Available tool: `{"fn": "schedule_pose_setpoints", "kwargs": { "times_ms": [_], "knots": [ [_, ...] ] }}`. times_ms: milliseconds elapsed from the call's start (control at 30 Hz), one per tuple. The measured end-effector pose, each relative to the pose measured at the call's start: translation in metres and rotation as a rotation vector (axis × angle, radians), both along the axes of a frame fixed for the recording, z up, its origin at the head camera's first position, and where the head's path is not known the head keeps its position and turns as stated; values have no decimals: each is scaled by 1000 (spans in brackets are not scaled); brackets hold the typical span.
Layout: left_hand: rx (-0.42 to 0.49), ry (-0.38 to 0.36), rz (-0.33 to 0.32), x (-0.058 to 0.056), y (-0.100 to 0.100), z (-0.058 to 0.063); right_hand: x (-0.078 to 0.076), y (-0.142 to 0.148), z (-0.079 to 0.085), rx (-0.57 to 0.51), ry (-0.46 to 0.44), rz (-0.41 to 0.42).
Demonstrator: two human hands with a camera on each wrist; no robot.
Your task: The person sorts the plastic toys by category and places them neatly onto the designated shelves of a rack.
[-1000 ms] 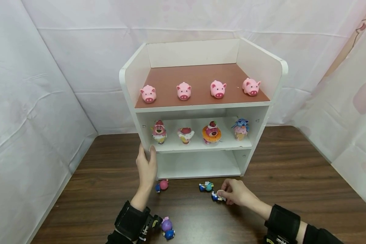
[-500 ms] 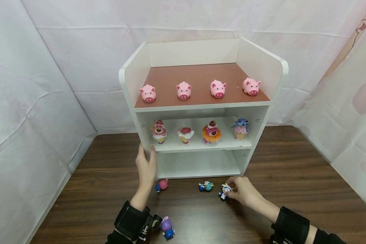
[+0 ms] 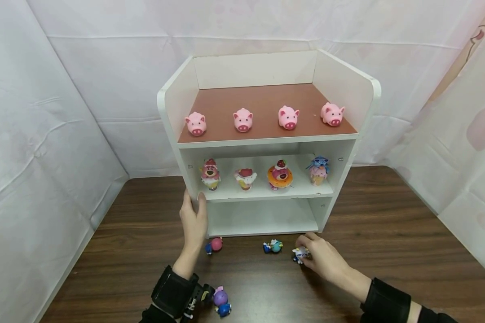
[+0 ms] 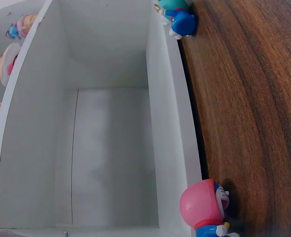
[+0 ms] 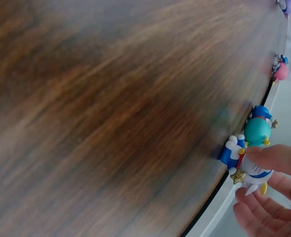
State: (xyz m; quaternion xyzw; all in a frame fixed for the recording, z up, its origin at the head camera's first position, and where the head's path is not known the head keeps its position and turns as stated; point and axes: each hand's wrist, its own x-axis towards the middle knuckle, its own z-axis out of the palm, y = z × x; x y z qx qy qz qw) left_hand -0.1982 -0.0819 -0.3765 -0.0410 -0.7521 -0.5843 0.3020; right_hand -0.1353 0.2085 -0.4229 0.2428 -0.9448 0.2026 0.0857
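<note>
My right hand (image 3: 327,260) pinches a small white-and-blue figurine (image 5: 258,170) between thumb and fingers, low over the wooden table in front of the shelf unit. The figurine has a whiskered white head, and a gold star shows beside its blue body. Just left of it lies a teal-and-blue figurine (image 3: 275,246). My left hand (image 3: 193,224) grips the left side panel of the white shelf unit (image 3: 266,140), thumb on the inner side. Near that hand lies a pink-and-blue figurine (image 4: 200,202), at the unit's bottom front edge.
Several pink pigs (image 3: 243,120) stand in a row on the brown top. On the middle shelf stands a row of dessert-like figurines (image 3: 210,175). A purple-and-blue figurine (image 3: 221,297) lies beside my left wrist strap (image 3: 175,291). White curtains (image 3: 56,148) surround the table (image 3: 388,215).
My right hand has shifted to the right and slightly toward the unit, turning the white-and-blue figurine with it. My left hand has stayed on the side panel.
</note>
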Motion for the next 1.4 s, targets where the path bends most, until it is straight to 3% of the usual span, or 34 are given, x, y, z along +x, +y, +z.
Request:
{"fn": "schedule_pose_setpoints", "kwargs": {
  "times_ms": [200, 300, 533, 1133, 1400],
  "knots": [
    [10, 4, -12, 12, 6, 18, 1, -1, 0, 46, -18, -19],
    [2, 1, -5, 19, 9, 28, 1, -2, 2, 74, 21, -9],
    [4, -5, -1, 20, 9, 29, 0, -6, 6, 155, 136, 59],
    [18, -5, -1, 19, 11, 30, -14, -6, 12, 182, 97, 73],
    [20, -11, 0, 20, 11, 30, -29, -4, 20, 200, 128, 18]
  ]
}}
